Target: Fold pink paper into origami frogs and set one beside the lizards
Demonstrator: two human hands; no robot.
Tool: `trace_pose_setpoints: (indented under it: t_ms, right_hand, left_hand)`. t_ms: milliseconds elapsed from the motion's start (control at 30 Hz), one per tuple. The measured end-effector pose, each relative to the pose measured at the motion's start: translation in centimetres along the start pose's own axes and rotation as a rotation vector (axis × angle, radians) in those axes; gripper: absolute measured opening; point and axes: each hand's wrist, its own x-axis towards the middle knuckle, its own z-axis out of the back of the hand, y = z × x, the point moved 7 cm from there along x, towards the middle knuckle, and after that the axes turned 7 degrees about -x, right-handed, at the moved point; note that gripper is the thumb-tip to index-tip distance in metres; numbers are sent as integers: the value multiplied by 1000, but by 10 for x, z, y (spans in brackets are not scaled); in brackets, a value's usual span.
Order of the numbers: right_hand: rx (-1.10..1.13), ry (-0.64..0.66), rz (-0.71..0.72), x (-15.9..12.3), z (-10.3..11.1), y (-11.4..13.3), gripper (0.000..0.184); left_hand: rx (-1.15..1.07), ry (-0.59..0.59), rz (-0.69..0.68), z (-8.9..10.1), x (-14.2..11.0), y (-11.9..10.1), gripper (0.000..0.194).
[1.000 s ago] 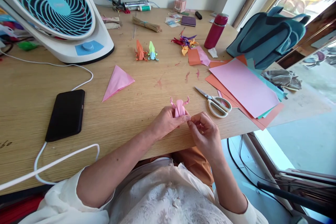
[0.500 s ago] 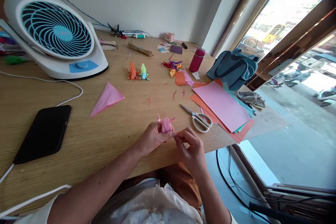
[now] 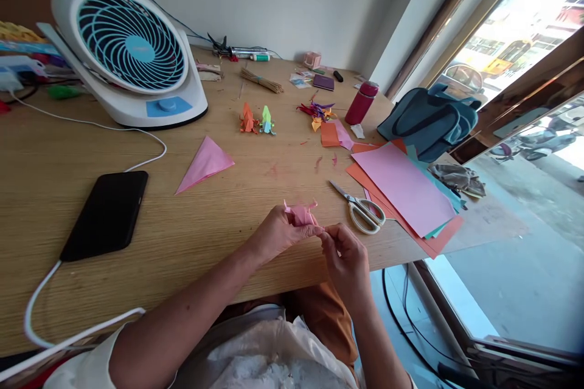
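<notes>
A small pink origami figure [image 3: 301, 214] with two thin curled limbs is pinched in my left hand [image 3: 283, 234], above the table's front edge. My right hand [image 3: 345, 255] is closed beside it, thumb and forefinger pinching at the figure's near end, where the fingertips of both hands meet. What exactly lies between the right fingertips is too small to make out clearly, but it appears to be a thin limb of the figure. Scissors [image 3: 360, 209] with white handles lie just beyond my right hand. A folded pink paper triangle [image 3: 206, 164] rests to the left.
An orange origami figure [image 3: 247, 118] and a green-blue one [image 3: 267, 120] stand farther back. Coloured paper sheets [image 3: 406, 185] lie at the right, near a red bottle [image 3: 362, 103] and a teal bag [image 3: 426, 121]. A fan [image 3: 137, 51] and a black phone [image 3: 107, 216] occupy the left.
The camera view has shifted. The pink figure has tilted in my left hand, its body turning more sideways. Both hands keep their pinch close together.
</notes>
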Motion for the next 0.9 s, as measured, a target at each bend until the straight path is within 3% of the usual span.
trace_pose_setpoints:
  t_ms: [267, 533, 700, 900]
  right_hand:
    - [94, -40, -129, 0, 6, -17, 32]
    - [207, 57, -148, 1, 17, -12, 33]
    - [396, 249, -196, 13, -3, -8, 33]
    - [509, 176, -271, 20, -11, -22, 30]
  left_hand:
    - [-48, -41, 118, 10, -4, 2, 37]
    - [-34, -78, 21, 13, -1, -1, 39]
    - [140, -29, -12, 9, -5, -6, 38]
    - [141, -14, 25, 9, -5, -8, 30]
